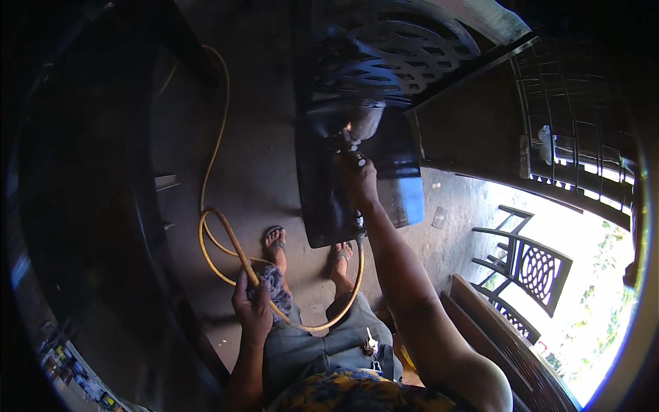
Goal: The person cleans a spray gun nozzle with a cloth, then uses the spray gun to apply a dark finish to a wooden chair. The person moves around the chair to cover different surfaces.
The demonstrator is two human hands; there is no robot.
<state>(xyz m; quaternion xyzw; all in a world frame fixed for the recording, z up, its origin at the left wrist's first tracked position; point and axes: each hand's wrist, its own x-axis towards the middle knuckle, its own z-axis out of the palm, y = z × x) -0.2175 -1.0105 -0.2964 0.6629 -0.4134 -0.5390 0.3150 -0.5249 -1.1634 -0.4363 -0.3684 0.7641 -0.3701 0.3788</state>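
My right hand [358, 180] is closed around the handle of a spray gun [351, 145], which has a pale cup [368, 119] on top. The gun is over the glossy dark seat of a chair [329, 206], near its lattice back [391, 51]. A yellow air hose [357, 275] joins the bottom of the gun's handle and loops back across my lap. My left hand [252, 305] is closed on that hose and on a crumpled grey cloth [277, 292], beside my left leg. The fingertips of my right hand are partly hidden in shadow.
The hose coils on the concrete floor [261, 172] to my left and runs on to the far side. A large dark surface [103, 206] fills the left. Dark lattice-back chairs [542, 271] stand at the right by a bright opening, near leaning boards [498, 336].
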